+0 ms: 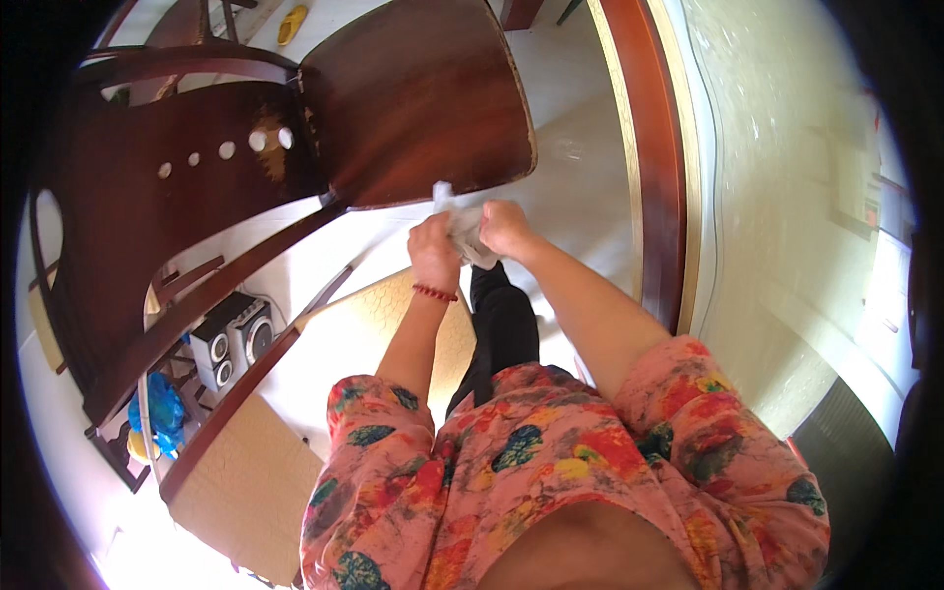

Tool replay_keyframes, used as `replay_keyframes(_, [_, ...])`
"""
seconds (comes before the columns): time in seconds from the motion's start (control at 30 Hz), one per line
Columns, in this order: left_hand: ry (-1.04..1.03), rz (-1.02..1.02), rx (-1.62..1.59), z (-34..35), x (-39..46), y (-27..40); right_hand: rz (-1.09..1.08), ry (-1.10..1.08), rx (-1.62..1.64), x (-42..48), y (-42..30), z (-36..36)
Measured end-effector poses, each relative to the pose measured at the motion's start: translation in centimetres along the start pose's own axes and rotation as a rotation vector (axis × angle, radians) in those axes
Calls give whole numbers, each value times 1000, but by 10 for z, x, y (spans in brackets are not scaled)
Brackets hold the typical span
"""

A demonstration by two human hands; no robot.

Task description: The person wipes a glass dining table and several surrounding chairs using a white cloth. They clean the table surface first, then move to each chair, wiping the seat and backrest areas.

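My left hand (434, 253), with a red bead bracelet at its wrist, grips a whitish cloth (464, 232). On the cloth's other side my right hand (504, 227) is closed in a fist around part of it. The cloth is bunched between both hands and slightly blurred; a pale corner sticks up above the left hand. Just beyond the hands is the seat of a dark wooden chair (420, 103), its edges worn. The chair's backrest (221, 158) has a row of round holes and a scuffed patch, and extends to the left.
A red-brown door frame (660, 162) and a glossy pale surface (774, 206) rise at the right. Black and silver speakers (254, 335) stand at lower left near a blue plastic bag (157, 413). A tan panel with wooden edging (243, 472) lies below them. A yellow slipper (292, 25) is on the floor beyond the chair.
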State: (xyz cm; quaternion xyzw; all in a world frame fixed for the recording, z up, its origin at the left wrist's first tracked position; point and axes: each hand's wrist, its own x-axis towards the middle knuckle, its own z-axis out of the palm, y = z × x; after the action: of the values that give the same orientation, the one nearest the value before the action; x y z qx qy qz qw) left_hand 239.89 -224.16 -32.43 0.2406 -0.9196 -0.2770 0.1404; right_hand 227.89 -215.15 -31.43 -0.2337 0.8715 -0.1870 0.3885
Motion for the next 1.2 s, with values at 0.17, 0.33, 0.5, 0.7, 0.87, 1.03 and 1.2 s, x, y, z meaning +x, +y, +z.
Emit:
replay_keyframes(0.17, [-246, -722, 396, -72, -138, 28, -189, -40, 80, -91, -10, 30])
replay_keyframes(0.33, [-267, -680, 284, -38, -275, -52, -262, -336, 23, -199, 10, 154])
replay_keyframes(0.5, [-222, -642, 325, -20, -325, -96, -305, -368, -39, -245, 36, 277])
replay_keyframes(0.7, [-219, -564, 306, -21, -363, -145, -161, -218, -223, -247, 12, 353])
replay_keyframes(0.87, [-245, -605, 276, -13, -357, -146, -168, -186, -348, -245, 6, 342])
replay_keyframes(1.03, [-162, -513, 290, -3, -348, -147, -202, -184, -356, -238, 7, 328])
replay_keyframes(1.2, [-166, -519, 313, 3, -344, -139, -187, -176, -346, -236, 18, 323])
